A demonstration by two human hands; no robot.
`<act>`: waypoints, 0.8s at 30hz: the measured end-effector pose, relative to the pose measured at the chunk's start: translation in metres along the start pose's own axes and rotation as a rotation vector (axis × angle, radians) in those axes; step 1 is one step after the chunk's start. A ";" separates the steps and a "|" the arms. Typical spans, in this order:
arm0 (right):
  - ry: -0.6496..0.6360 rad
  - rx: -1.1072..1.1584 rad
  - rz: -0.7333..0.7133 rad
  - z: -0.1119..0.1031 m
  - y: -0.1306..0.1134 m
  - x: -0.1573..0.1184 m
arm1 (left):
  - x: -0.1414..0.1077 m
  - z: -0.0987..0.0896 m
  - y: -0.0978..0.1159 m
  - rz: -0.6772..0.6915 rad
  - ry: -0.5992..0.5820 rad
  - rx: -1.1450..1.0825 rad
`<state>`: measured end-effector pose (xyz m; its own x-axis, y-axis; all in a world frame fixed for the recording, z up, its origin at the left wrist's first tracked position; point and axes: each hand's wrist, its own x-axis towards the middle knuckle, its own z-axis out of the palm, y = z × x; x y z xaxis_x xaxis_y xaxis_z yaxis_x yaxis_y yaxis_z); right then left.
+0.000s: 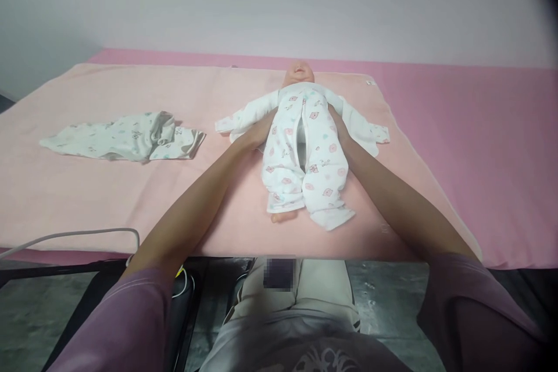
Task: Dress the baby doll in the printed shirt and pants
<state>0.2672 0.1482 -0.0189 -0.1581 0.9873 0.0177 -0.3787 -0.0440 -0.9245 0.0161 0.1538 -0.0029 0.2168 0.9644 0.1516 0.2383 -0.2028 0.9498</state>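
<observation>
A baby doll lies on its back, head away from me, arms spread in a white long-sleeved top. White baby pants with pink and green prints cover its body up to the chest and have an open slit down the middle. One bare foot pokes out of a leg end; the other leg end hangs flat past where a foot shows. My left hand is against the left side of the pants' upper part, my right hand against the right side. Fabric and the doll's body hide the fingers of both hands.
A folded white printed baby garment lies to the left on the peach blanket. Beneath it is a pink mattress against a pale wall. A grey cable crosses the front left edge.
</observation>
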 end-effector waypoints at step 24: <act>0.249 -0.789 -0.532 -0.003 -0.032 -0.030 | -0.016 -0.010 0.003 -0.012 0.276 0.008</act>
<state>0.2871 0.1202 0.0092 0.0875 0.8565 0.5086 0.3868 0.4413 -0.8097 0.0041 0.1392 -0.0002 -0.0520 0.9763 0.2103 0.2467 -0.1915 0.9500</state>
